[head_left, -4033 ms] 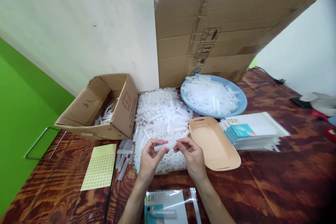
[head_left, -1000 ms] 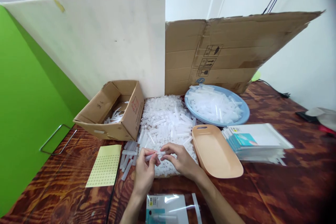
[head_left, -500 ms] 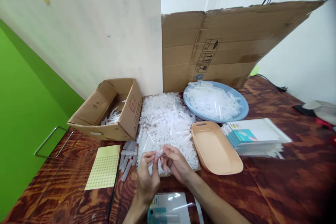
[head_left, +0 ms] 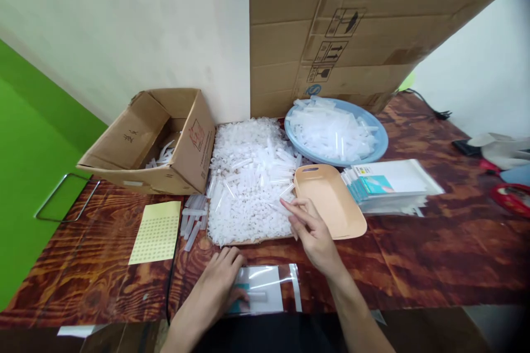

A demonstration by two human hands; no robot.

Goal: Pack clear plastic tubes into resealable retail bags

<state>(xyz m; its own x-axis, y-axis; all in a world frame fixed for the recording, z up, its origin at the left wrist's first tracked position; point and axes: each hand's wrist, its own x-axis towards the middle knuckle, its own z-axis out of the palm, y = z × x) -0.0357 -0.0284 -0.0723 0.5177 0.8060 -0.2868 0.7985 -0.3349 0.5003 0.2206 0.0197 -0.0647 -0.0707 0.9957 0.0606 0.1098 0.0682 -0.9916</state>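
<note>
My left hand (head_left: 219, 281) lies flat on a clear plastic bag (head_left: 269, 289) with a blue-and-white card at the table's near edge; a small clear tube lies inside the bag by my fingers. My right hand (head_left: 310, 229) hovers with fingers apart over the right edge of a big pile of small clear plastic tubes (head_left: 248, 182), holding nothing I can see. The pile sits on a flat piece of cardboard in the middle of the wooden table (head_left: 414, 253).
An open cardboard box (head_left: 153, 143) with some tubes stands at left, a yellow sticker sheet (head_left: 156, 231) in front of it. A peach tray (head_left: 331, 201), a blue bowl of tubes (head_left: 335, 132) and a stack of bags (head_left: 389, 185) lie right. Cardboard sheets stand behind.
Both hands held a tube together over the pile. Now my left hand has dropped onto the bag with the tube in it, and my right hand has reached back to the pile.
</note>
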